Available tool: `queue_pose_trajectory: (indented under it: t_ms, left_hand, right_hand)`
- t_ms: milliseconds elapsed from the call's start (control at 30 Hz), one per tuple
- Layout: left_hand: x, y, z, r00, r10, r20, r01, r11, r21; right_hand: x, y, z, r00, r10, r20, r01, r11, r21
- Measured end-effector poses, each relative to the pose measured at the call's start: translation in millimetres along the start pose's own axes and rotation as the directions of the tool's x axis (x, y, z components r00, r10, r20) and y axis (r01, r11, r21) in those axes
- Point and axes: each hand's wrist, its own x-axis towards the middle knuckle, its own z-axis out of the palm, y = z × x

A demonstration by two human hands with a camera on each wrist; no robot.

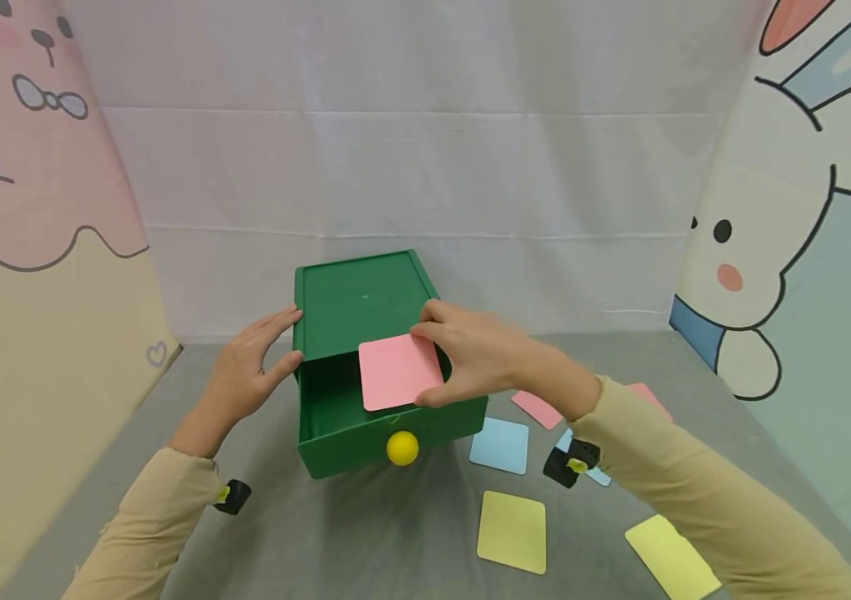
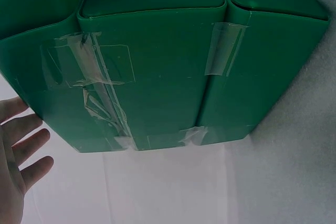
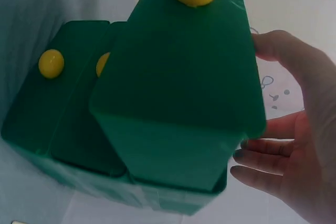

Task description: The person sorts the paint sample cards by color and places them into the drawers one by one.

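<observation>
A green drawer box (image 1: 365,300) stands with its top drawer (image 1: 335,458) pulled out; a yellow ball knob (image 1: 402,448) sits on the drawer's front. My right hand (image 1: 481,354) pinches a pink square card (image 1: 398,372) by its right edge, over the drawer opening. In the right wrist view the drawer hides that card, while the right hand (image 3: 294,145) shows beside the drawer's side. With fingers spread, my left hand (image 1: 248,362) has its fingertips at the box's left edge. The left wrist view catches the left hand (image 2: 18,156) alongside the taped green tiers (image 2: 157,87).
Right of the box lie a blue card (image 1: 500,446), a yellow card (image 1: 513,532), another yellow card (image 1: 671,557) and a pink card (image 1: 538,408) on the grey cloth (image 1: 282,542). More cards lie partly under the right forearm. A white curtain (image 1: 425,167) hangs behind.
</observation>
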Motion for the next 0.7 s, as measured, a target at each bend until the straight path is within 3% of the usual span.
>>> queue_pose_trajectory:
  t_ms: [700]
  left_hand:
    - [-1.2, -0.3, 1.3, 1.000, -0.002, -0.011, 0.002, 1.000, -0.010]
  right_hand:
    - [40.8, -25.1, 23.5, 0.993, -0.114, -0.014, 0.113, 0.993, -0.044]
